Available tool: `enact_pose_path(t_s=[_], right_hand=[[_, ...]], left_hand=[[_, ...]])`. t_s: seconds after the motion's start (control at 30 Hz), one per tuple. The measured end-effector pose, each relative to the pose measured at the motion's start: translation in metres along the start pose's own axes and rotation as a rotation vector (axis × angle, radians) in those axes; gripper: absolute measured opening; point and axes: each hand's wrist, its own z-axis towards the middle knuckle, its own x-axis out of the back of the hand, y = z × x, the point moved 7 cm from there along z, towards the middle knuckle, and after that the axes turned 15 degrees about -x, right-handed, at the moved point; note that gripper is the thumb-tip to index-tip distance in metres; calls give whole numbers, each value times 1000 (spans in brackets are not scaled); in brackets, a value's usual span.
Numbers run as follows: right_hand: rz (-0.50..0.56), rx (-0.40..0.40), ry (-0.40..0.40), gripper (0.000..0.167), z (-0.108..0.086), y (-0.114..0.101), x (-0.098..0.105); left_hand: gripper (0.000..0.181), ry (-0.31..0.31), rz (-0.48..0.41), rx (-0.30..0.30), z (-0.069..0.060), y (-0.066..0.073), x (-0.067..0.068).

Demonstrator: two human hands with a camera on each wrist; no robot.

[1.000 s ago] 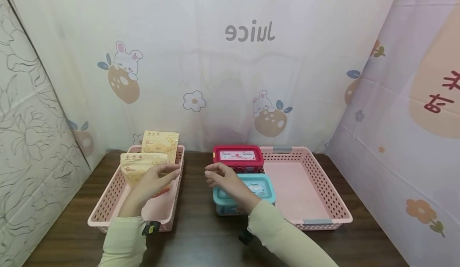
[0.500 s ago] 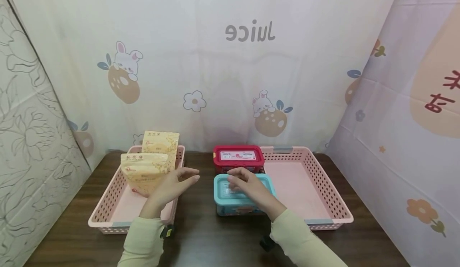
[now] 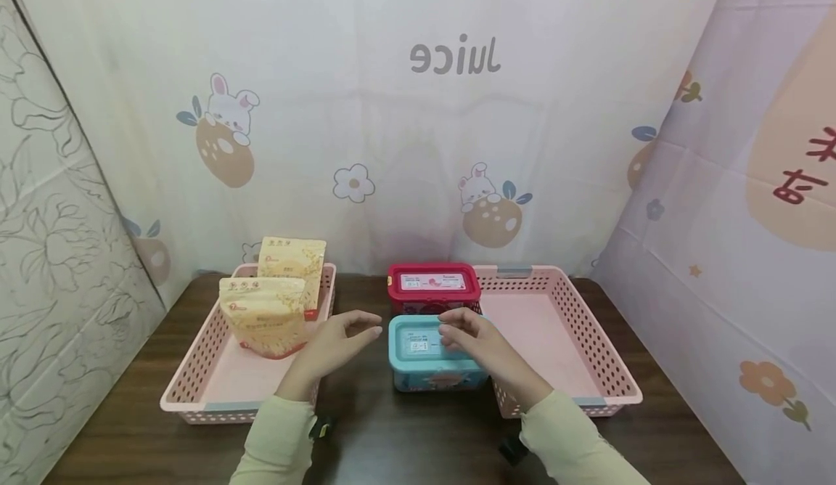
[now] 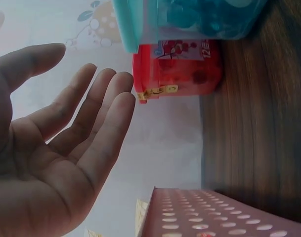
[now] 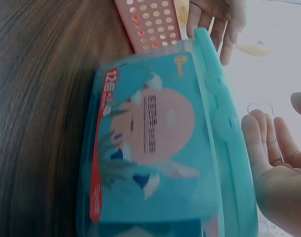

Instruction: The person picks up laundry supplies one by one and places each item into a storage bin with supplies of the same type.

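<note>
Left hand (image 3: 329,351): hangs over the gap between left basket and teal box; four fingers (image 4: 110,131) lightly bent and near each other, thumb well apart, holding nothing.
Right hand (image 3: 490,347): over the right part of the teal lid; fingers (image 5: 270,140) softly curved, thumb apart, pinching nothing. Contact with lid: cannot tell.
Teal box (image 3: 427,372): on the desk (image 3: 379,441), below the right fingers and to the right of the left ones. Reads as stiff plastic, probably modest in weight, smooth enough to slip; not likely fragile. Best hold, I judge: both short ends, fingers under the lid's overhang rather than on the lid alone.
Red box (image 3: 434,287): just beyond the teal one, farther out than the right fingers; lidded too. Dark shapes show through its wall; contents unclear.
Left basket (image 3: 230,406): left of the left fingers; holds front pouch (image 3: 264,318) and rear pouch (image 3: 292,261), both roughly upright. Likely soft, crinkly.
Right basket (image 3: 538,340): right of the right fingers; pink floor in view, perforated walls.
</note>
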Motion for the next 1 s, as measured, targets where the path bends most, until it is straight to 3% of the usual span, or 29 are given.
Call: enact_pose_path(t_s=[0.27, 0.57, 0.73, 1.0], right_hand=[[-25, -12, 38, 52, -11, 7, 28], [-103, 0, 120, 50, -19, 17, 63], [-123, -10, 130, 47, -19, 23, 71], [-180, -37, 128, 51, -17, 31, 75]], left_hand=[[32, -15, -37, -3, 4, 2, -13], [43, -34, -144, 5, 9, -2, -29], [49, -41, -210, 1, 9, -3, -34], [52, -42, -220, 9, 10, -5, -36]])
